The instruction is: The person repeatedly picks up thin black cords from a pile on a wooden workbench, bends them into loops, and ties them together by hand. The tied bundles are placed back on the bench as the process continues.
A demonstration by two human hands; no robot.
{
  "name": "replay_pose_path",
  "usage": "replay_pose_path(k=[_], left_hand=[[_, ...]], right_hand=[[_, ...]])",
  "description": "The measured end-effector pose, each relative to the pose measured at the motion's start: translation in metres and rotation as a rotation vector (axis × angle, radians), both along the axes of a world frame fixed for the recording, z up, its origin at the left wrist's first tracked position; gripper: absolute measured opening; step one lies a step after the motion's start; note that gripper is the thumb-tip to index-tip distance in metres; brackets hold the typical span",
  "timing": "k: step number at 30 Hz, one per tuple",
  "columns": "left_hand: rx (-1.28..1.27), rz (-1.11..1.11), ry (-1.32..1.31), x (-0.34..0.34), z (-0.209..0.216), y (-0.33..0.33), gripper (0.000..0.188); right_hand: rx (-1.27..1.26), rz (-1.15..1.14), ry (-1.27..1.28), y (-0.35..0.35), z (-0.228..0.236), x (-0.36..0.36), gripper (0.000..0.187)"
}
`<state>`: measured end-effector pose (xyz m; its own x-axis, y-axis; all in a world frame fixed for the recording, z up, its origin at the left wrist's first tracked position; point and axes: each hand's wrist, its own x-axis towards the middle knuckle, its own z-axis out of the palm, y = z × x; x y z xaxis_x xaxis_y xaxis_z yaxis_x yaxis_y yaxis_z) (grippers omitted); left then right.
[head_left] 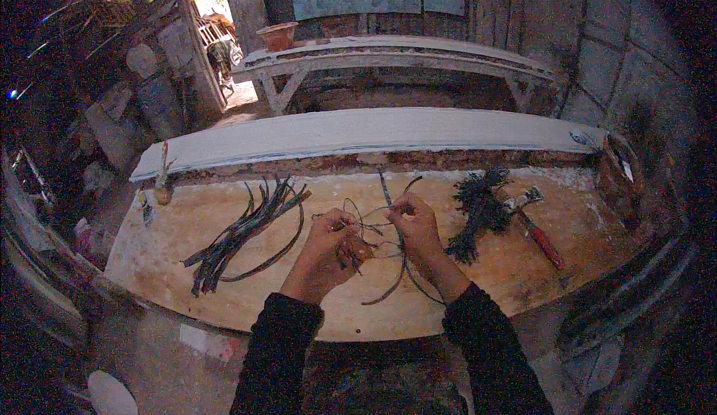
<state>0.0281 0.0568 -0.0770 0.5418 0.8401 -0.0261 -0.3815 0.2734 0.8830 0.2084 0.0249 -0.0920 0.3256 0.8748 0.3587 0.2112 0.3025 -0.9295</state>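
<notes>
My left hand (336, 243) is closed on thin dark strips, whose ends stick out below its fingers. Opposite it, my right hand (417, 224) pinches a thin dark strand (351, 204) that loops across the gap between both hands. Loose dark strips (385, 293) lie on the wooden board beneath my right hand. Left of my hands rests a bundle of long, flat dark strips (250, 232). To the right sits a heap of short, bunched dark pieces (478, 202). A red-handled tool (543, 245) lies beside that heap, its kind unclear.
The wooden worktop (187, 295) has a rounded front edge. A long whitish slab (366, 127) runs along its far side. A small upright object (162, 183) stands at the left corner. Behind is a bench (403, 56) with a terracotta pot (278, 36), near a bright doorway (237, 94).
</notes>
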Motion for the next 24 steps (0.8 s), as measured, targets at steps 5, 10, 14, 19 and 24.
replay_pose_path(k=[5,10,14,19,24], left_hand=[[-0.065,-0.24,-0.012,0.003,0.001,-0.01,0.007],[0.346,-0.425,0.126,0.008,-0.007,-0.012,0.011],[0.605,-0.374,0.142,0.016,-0.04,0.009,0.016],[0.473,-0.403,0.196,0.005,-0.018,0.004,0.015],[-0.131,0.049,0.022,0.012,0.016,-0.022,0.01]], right_hand=[[-0.018,-0.114,0.057,0.013,-0.007,0.016,0.01],[-0.11,-0.191,-0.074,0.027,-0.031,0.022,0.016],[-0.093,-0.171,-0.025,0.029,-0.037,0.018,0.016],[-0.078,-0.249,-0.094,0.018,-0.016,0.011,0.016],[0.002,-0.335,-0.188,0.016,-0.018,0.027,0.015]])
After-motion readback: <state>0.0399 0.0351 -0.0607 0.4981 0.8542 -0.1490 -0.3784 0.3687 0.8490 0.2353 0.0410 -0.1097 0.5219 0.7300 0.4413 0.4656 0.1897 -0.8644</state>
